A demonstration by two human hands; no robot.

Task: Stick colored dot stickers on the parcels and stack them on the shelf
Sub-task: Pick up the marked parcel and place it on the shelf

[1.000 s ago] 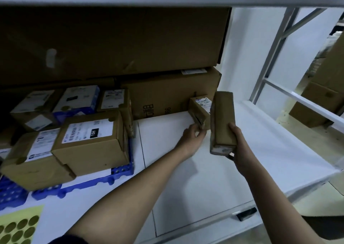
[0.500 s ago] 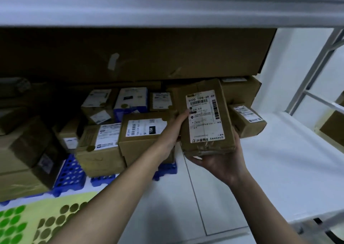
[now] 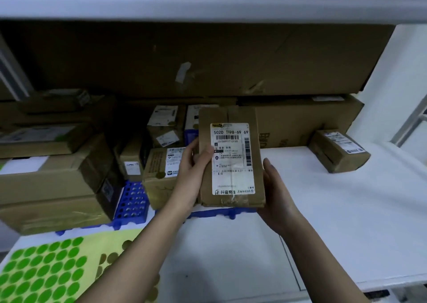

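The brown parcel (image 3: 231, 157) is held upright above the white shelf (image 3: 346, 210), with its white shipping label (image 3: 233, 159) facing the camera. The left hand (image 3: 193, 175) grips its left edge, the thumb curled over the front face, and the right hand (image 3: 276, 194) supports the right edge and bottom corner with its fingers hidden behind. A sheet of green dot stickers (image 3: 44, 272) lies at the lower left on the shelf, and a small parcel (image 3: 338, 150) rests well apart to the right
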